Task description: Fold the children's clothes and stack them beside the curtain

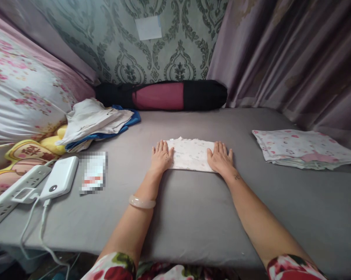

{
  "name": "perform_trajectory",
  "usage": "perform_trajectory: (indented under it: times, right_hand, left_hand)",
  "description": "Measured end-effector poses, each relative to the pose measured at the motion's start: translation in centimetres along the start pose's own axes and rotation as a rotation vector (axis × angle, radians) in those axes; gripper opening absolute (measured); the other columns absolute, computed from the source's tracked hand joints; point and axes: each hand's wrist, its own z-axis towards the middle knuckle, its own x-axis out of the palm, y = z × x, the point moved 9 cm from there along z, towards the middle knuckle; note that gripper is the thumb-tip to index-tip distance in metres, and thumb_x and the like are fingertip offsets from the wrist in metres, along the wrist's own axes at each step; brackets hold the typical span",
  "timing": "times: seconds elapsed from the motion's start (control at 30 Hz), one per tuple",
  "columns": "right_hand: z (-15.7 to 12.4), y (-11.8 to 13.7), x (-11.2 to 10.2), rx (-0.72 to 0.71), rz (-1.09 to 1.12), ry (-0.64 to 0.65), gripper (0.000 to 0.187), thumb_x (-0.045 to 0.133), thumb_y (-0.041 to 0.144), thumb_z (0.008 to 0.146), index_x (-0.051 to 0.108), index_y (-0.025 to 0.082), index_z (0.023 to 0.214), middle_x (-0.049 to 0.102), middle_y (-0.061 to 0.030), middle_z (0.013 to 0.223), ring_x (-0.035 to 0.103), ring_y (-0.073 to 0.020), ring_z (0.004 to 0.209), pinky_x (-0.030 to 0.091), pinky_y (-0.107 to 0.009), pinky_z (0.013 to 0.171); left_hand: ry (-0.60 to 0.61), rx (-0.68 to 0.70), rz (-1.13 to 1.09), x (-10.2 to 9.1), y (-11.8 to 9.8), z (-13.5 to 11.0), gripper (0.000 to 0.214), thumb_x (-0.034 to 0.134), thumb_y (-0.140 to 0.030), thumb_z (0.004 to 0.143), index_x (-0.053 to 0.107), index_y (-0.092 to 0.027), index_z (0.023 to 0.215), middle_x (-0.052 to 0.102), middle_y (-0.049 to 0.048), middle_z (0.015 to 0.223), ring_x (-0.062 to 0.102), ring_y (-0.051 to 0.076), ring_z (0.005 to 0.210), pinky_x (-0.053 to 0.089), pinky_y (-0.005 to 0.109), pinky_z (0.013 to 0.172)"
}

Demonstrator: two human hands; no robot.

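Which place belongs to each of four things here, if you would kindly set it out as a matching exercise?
1. Pale folded cloth
2. Bangle
3. Black-and-maroon bag
4. Power strip

A. in front of the patterned wall
B. at the picture's left edge
C. beneath the left hand and right hand
D. around the left forearm

Pairs: 1-C, 2-D, 3-A, 4-B

Straight ahead, grey-green damask wallpaper [169,50] with a white paper [148,28] stuck on; to either side, mauve curtains [295,58]; below, a broad grey cloth-covered surface [190,217], in soft, muted light.
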Motion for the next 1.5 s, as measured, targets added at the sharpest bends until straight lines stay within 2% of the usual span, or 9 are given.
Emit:
perform_trajectory:
  times: [0.17,0.27,0.43,0.67,0.87,1.0,1.13,1.27,1.5]
  right_hand:
    - [-0.1,-0.1,-0.4,-0.004,-0.001,-0.013,0.066,0.017,0.041,0.098,0.026,-0.001,0.149,0.025,-0.0189,0.156,0.021,-0.0290,0.144,0.015,-0.054,0.115]
    - [-0.4,0.8,-1.7,-0.042,-0.017,-0.099,0.064,0.018,0.039,0.098,0.030,-0.001,0.148,0.025,-0.0193,0.156,0.019,-0.0296,0.145,0.013,-0.054,0.116]
    - [-1.4,4.2,-2.9,-0.207,-0.010,-0.178,0.062,0.021,0.037,0.099,0.030,0.001,0.148,0.024,-0.0174,0.157,0.019,-0.0270,0.145,0.013,-0.046,0.118]
    - [-1.2,4.6,-0.6,-0.165,-0.010,-0.055,0.063,0.022,0.039,0.099,0.032,0.001,0.148,0.027,-0.0183,0.156,0.022,-0.0289,0.144,0.017,-0.044,0.117]
    - [-1.1,4.4,-0.5,-0.169,-0.020,-0.048,0.063,0.022,0.039,0.099,0.031,0.001,0.148,0.028,-0.0186,0.155,0.022,-0.0284,0.144,0.015,-0.043,0.117]
    - [-1.0,4.4,-0.5,-0.171,-0.026,-0.041,0.062,0.021,0.039,0.099,0.031,0.001,0.148,0.028,-0.0186,0.155,0.022,-0.0280,0.144,0.015,-0.043,0.117]
    - [-1.2,5.2,-0.8,-0.161,-0.018,-0.011,0.063,0.022,0.038,0.098,0.031,0.001,0.148,0.027,-0.0195,0.156,0.022,-0.0291,0.144,0.015,-0.045,0.117]
    - [-1.8,8.2,-1.4,-0.225,0.020,0.019,0.063,0.022,0.039,0.099,0.028,0.003,0.150,0.022,-0.0179,0.158,0.017,-0.0276,0.146,0.013,-0.044,0.118]
    - [-1.7,10.6,-0.4,-0.247,0.036,0.033,0.063,0.021,0.041,0.099,0.029,0.004,0.150,0.021,-0.0158,0.158,0.014,-0.0269,0.146,0.011,-0.048,0.117]
  left_hand:
    - [-0.025,-0.001,-0.001,-0.2,0.1,0.0,0.062,0.021,-0.045,0.099,0.035,-0.008,0.147,0.030,0.0165,0.155,0.026,0.029,0.144,0.019,0.050,0.117]
    - [-0.100,0.012,0.004,-1.1,-0.4,-0.2,0.060,0.022,-0.042,0.099,0.040,-0.007,0.143,0.034,0.0171,0.153,0.027,0.029,0.144,0.019,0.051,0.117]
    - [-0.230,0.168,0.034,-2.2,-3.5,-1.4,0.056,0.021,-0.040,0.100,0.045,-0.010,0.141,0.041,0.0147,0.150,0.030,0.025,0.143,0.017,0.047,0.119]
    - [-0.068,0.240,0.095,0.2,-5.2,-1.9,0.060,0.023,-0.045,0.100,0.040,-0.008,0.144,0.036,0.0160,0.152,0.027,0.028,0.144,0.020,0.049,0.117]
    - [-0.046,0.227,0.005,0.0,-4.9,-1.8,0.056,0.028,-0.044,0.099,0.044,-0.010,0.140,0.036,0.0170,0.152,0.028,0.029,0.143,0.019,0.049,0.117]
    - [-0.143,0.200,-0.300,-1.3,-4.3,-1.2,0.042,0.040,-0.034,0.096,0.052,-0.014,0.130,0.051,0.0159,0.142,0.044,0.025,0.134,0.030,0.043,0.113]
    - [-0.356,0.058,-0.781,-3.3,-1.4,-0.4,0.025,0.044,-0.029,0.093,0.064,-0.019,0.103,0.070,0.0107,0.107,0.064,0.020,0.100,0.048,0.032,0.089]
    - [-0.505,-0.114,-1.170,-3.5,2.1,0.0,0.022,0.047,-0.031,0.089,0.062,-0.018,0.079,0.068,0.0060,0.079,0.064,0.017,0.080,0.049,0.029,0.078]
    - [-0.548,-0.423,-1.507,-1.8,5.8,-0.1,0.018,0.051,-0.029,0.082,0.062,-0.015,0.083,0.065,0.0022,0.072,0.063,0.012,0.067,0.046,0.022,0.062]
